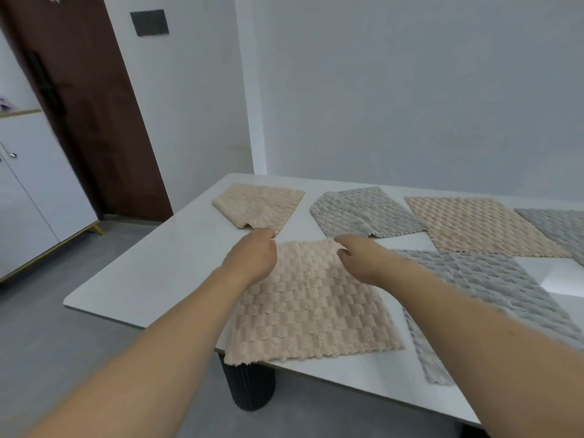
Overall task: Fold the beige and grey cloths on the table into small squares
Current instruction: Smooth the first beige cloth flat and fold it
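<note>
Beige cloth (313, 301) lay flat on table (164, 267); left hand (252, 257) and right hand (363, 260) hovered at far edge, fingers loosely curled, gripping nothing.

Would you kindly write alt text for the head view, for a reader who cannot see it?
Two bare hands, left hand and right hand, reach with loosely curled fingers to the far edge of a beige cloth lying flat on a white table. Two more beige cloths and three grey ones lie around it, two looking partly folded.
</note>
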Demonstrator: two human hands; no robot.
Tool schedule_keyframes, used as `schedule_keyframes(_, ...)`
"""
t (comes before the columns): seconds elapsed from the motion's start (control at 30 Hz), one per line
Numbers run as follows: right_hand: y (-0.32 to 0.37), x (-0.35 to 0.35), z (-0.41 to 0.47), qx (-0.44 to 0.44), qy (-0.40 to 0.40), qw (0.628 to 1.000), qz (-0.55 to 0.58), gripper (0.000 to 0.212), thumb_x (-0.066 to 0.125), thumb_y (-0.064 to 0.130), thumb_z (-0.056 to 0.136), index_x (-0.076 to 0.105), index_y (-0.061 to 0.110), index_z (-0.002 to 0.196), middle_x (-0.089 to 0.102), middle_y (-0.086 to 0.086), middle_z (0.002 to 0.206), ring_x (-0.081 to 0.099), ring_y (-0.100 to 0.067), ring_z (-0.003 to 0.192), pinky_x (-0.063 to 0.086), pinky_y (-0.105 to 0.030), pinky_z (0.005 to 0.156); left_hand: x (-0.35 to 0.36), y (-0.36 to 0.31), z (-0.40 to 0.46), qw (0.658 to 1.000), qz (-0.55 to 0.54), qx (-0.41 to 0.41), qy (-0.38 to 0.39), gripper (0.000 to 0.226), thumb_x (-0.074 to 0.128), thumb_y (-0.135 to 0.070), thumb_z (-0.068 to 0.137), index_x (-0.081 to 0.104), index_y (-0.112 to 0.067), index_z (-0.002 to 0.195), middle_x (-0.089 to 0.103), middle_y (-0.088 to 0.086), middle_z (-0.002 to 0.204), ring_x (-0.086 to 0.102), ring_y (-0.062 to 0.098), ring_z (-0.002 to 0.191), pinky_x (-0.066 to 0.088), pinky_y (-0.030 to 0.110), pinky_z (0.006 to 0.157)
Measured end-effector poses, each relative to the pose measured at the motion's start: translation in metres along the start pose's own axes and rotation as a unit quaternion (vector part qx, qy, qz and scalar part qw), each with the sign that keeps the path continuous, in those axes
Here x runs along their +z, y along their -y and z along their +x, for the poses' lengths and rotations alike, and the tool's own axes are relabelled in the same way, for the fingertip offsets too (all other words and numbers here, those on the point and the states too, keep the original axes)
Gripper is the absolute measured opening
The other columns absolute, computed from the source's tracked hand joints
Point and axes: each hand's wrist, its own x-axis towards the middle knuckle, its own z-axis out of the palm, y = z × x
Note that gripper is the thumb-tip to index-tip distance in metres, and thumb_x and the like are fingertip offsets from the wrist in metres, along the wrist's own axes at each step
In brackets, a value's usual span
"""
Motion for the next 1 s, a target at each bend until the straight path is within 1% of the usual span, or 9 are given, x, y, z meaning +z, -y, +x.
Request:
schedule_keyframes(0.03, 0.002, 0.005, 0.012, -0.008, -0.004, 1.000, 0.002, 0.044, 0.028, 0.023, 0.104, 0.034, 0.011, 0.146, 0.034, -0.007, 0.153, 0.036, -0.026, 0.136, 0.032, -0.039, 0.109, 0.008, -0.002, 0.008, 1.000, -0.006, -0.003, -0.002, 0.037, 0.030, -0.022, 0.103, 0.052, -0.012, 0.132, 0.051, 0.006, 0.137, 0.049, 0.022, 0.122, 0.038, 0.033, 0.097)
schedule_keyframes(0.1, 0.003, 0.016, 0.036, -0.027, -0.003, 1.000, -0.006, 0.041, 0.029, 0.022, 0.104, 0.038, 0.005, 0.140, 0.038, -0.011, 0.148, 0.036, -0.029, 0.134, 0.031, -0.040, 0.110, 0.027, -0.006, 0.024, 1.000, -0.011, 0.003, -0.001, 0.039, 0.030, -0.021, 0.104, 0.048, -0.006, 0.135, 0.048, 0.009, 0.141, 0.044, 0.024, 0.128, 0.033, 0.033, 0.102)
schedule_keyframes(0.2, -0.001, 0.036, 0.072, -0.057, 0.001, 0.998, -0.036, 0.048, 0.028, 0.023, 0.104, 0.028, 0.006, 0.149, 0.023, -0.011, 0.158, 0.019, -0.025, 0.145, 0.016, -0.036, 0.118, 0.063, -0.003, 0.047, 0.999, 0.018, 0.030, 0.023, 0.044, 0.028, -0.023, 0.105, 0.037, -0.006, 0.145, 0.037, 0.009, 0.151, 0.030, 0.023, 0.141, 0.021, 0.038, 0.116)
schedule_keyframes(0.27, -0.007, 0.049, 0.087, -0.069, -0.007, 0.996, -0.052, 0.049, 0.027, 0.025, 0.105, 0.023, 0.008, 0.151, 0.016, -0.009, 0.160, 0.012, -0.021, 0.148, 0.009, -0.035, 0.120, 0.083, 0.004, 0.056, 0.997, 0.038, 0.030, 0.051, 0.049, 0.024, -0.026, 0.106, 0.029, -0.008, 0.151, 0.027, 0.008, 0.158, 0.018, 0.025, 0.147, 0.013, 0.041, 0.120)
schedule_keyframes(0.33, -0.015, 0.061, 0.099, -0.067, -0.006, 0.996, -0.063, 0.050, 0.024, 0.028, 0.105, 0.023, 0.010, 0.151, 0.015, -0.008, 0.161, 0.010, -0.020, 0.149, 0.007, -0.037, 0.120, 0.097, 0.015, 0.063, 0.995, 0.062, 0.028, 0.067, 0.050, 0.022, -0.030, 0.106, 0.027, -0.012, 0.152, 0.023, 0.005, 0.161, 0.013, 0.023, 0.149, 0.010, 0.039, 0.121)
schedule_keyframes(0.47, -0.030, 0.080, 0.106, -0.054, -0.007, 0.995, -0.078, 0.052, 0.018, 0.033, 0.105, 0.018, 0.013, 0.154, 0.011, -0.002, 0.162, 0.004, -0.016, 0.149, -0.001, -0.035, 0.120, 0.103, 0.025, 0.077, 0.994, 0.079, 0.044, 0.062, 0.052, 0.019, -0.034, 0.106, 0.024, -0.016, 0.154, 0.020, -0.001, 0.161, 0.011, 0.017, 0.149, 0.006, 0.035, 0.122)
schedule_keyframes(0.6, -0.031, 0.083, 0.109, -0.051, -0.019, 0.995, -0.087, 0.055, 0.014, 0.037, 0.104, 0.011, 0.016, 0.155, 0.004, 0.002, 0.163, -0.003, -0.013, 0.149, -0.005, -0.035, 0.121, 0.103, 0.027, 0.083, 0.993, 0.087, 0.056, 0.059, 0.052, 0.018, -0.035, 0.105, 0.023, -0.018, 0.154, 0.020, -0.002, 0.161, 0.011, 0.016, 0.149, 0.006, 0.034, 0.122)
schedule_keyframes(0.77, -0.031, 0.083, 0.110, -0.058, -0.001, 0.993, -0.106, 0.055, 0.012, 0.039, 0.104, 0.006, 0.022, 0.156, -0.001, 0.006, 0.163, -0.008, -0.014, 0.149, -0.006, -0.038, 0.120, 0.104, 0.026, 0.083, 0.992, 0.094, 0.053, 0.062, 0.052, 0.018, -0.035, 0.105, 0.021, -0.019, 0.155, 0.018, -0.004, 0.162, 0.009, 0.014, 0.150, 0.005, 0.035, 0.122)
schedule_keyframes(1.0, -0.032, 0.081, 0.108, -0.041, 0.006, 0.993, -0.110, 0.056, 0.010, 0.040, 0.103, 0.003, 0.019, 0.155, -0.004, 0.005, 0.163, -0.010, -0.012, 0.148, -0.008, -0.037, 0.120, 0.101, 0.024, 0.082, 0.988, 0.114, 0.041, 0.092, 0.058, 0.016, -0.043, 0.103, 0.011, -0.020, 0.156, 0.007, -0.006, 0.164, 0.000, 0.013, 0.150, -0.001, 0.037, 0.122)
